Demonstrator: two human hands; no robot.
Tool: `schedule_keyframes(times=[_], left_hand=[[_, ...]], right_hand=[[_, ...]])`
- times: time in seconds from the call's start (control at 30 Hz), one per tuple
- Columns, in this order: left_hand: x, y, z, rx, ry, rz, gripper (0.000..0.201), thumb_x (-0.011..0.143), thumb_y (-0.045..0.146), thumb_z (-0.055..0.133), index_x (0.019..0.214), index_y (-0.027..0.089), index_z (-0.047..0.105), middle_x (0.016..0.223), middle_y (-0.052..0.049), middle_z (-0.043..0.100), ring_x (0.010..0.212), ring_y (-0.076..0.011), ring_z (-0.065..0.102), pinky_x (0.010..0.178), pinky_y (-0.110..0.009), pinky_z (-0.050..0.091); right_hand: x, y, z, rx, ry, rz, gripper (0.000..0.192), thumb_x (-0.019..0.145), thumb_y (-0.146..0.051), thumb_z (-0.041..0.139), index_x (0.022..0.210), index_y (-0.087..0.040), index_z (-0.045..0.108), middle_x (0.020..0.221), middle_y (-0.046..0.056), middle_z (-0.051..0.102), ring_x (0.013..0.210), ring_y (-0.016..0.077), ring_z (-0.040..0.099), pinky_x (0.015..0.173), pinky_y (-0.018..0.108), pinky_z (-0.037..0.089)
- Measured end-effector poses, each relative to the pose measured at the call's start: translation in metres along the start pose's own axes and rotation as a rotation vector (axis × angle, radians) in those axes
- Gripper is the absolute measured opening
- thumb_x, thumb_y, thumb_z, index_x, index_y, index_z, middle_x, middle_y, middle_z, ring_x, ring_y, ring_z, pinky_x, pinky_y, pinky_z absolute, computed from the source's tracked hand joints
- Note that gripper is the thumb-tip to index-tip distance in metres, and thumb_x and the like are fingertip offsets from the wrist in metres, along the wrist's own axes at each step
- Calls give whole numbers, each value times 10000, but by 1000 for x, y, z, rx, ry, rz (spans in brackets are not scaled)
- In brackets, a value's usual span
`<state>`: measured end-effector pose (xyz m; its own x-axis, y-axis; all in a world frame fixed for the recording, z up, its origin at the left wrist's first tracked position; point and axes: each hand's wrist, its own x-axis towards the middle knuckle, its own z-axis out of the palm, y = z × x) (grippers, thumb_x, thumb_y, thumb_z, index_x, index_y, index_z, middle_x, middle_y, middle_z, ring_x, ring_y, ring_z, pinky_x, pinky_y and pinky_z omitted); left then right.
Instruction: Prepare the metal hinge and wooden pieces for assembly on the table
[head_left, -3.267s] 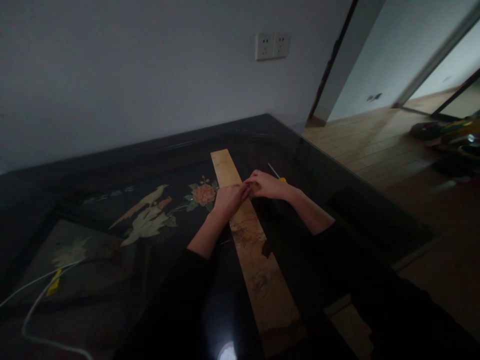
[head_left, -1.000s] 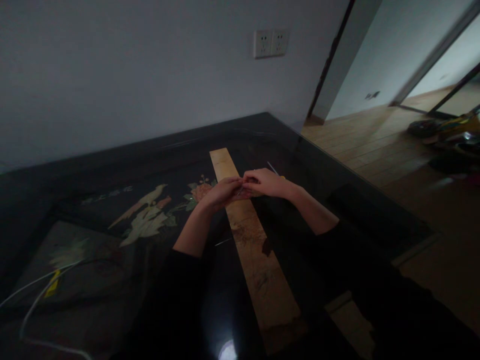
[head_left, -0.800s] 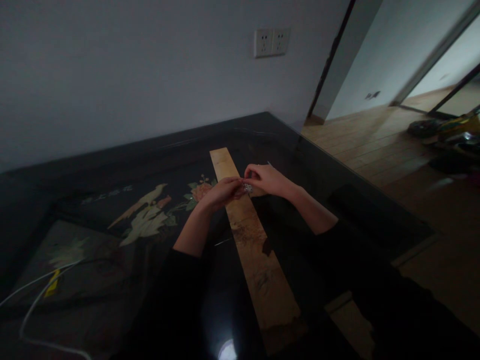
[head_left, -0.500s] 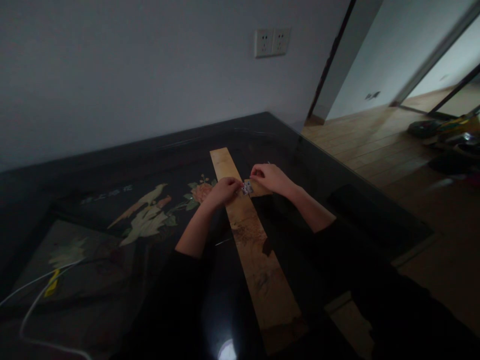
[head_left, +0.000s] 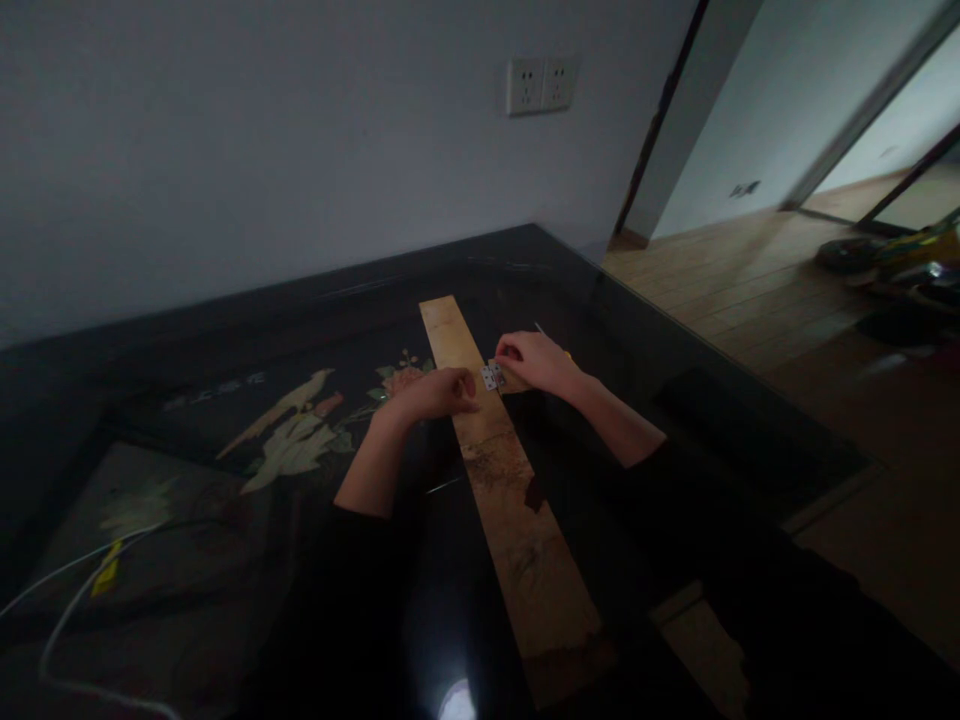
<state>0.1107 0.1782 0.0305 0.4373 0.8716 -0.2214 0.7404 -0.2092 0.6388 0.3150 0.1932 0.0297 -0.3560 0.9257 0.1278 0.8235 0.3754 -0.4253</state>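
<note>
A long, flat wooden board (head_left: 521, 530) lies across the dark glossy table. A short wooden piece (head_left: 516, 383) meets its right side, partly under my right hand. Across the joint sits a small pale metal plate with dark holes (head_left: 491, 377), which looks like a hinge. My left hand (head_left: 446, 392) is over the board just left of the plate, thumb and forefinger apart, with nothing visible between them. At the plate's right, my right hand (head_left: 536, 360) has its fingertips pinched together; what they hold is too small to make out. A thin light rod (head_left: 540, 329) shows behind that hand.
The table top (head_left: 337, 300) bears a bird and flower picture. A white cable (head_left: 56, 640) with a yellow tag (head_left: 106, 568) lies at the left. A wall with a double socket (head_left: 541, 85) stands behind. Dark items (head_left: 907, 290) lie on the floor at the right.
My left hand has let go of the metal plate and drawn back left and toward me, its fingers parting. My right hand has shifted only slightly; the boards have stayed put.
</note>
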Motion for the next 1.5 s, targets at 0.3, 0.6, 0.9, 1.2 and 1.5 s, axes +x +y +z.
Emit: schedule_keyframes(times=[0.3, 0.6, 0.9, 1.2, 1.5], left_hand=[[-1, 4, -2, 144, 42, 16, 138, 765, 249, 640, 646, 191, 602, 587, 7, 574, 560, -147, 486, 551, -257, 294], [-2, 3, -6, 164, 65, 11, 141, 701, 296, 708, 676, 204, 604, 619, -5, 609, 579, -155, 519, 551, -245, 328], [0, 3, 5, 134, 155, -52, 105, 659, 151, 657, 598, 201, 588, 632, -66, 604, 694, -232, 586, 655, -304, 378], [12, 9, 12, -354, 119, 25, 217, 832, 216, 470, 620, 192, 511, 559, 3, 501, 528, -121, 449, 533, -240, 373], [21, 14, 26, -665, 159, 11, 222, 841, 136, 405, 653, 156, 521, 611, -36, 539, 525, -91, 488, 521, -210, 395]], right_hand=[[-2, -1, 0, -57, 1, 44, 166, 897, -275, 541, 931, -191, 680, 876, 43, 663, 748, 148, 554, 622, 261, 311], [-1, 0, 1, -84, -1, 35, 162, 901, -252, 527, 923, -190, 675, 882, 48, 662, 782, 156, 563, 649, 271, 323], [-2, -2, -1, -91, 5, 42, 179, 906, -265, 519, 943, -190, 677, 876, 48, 662, 753, 153, 554, 603, 269, 308], [-2, -2, 4, -152, -18, 37, 181, 917, -260, 503, 954, -205, 671, 978, 62, 690, 868, 184, 610, 658, 278, 349], [1, -10, 15, -275, -35, 47, 282, 965, -371, 435, 978, -195, 655, 1009, 105, 691, 896, 236, 650, 644, 299, 388]])
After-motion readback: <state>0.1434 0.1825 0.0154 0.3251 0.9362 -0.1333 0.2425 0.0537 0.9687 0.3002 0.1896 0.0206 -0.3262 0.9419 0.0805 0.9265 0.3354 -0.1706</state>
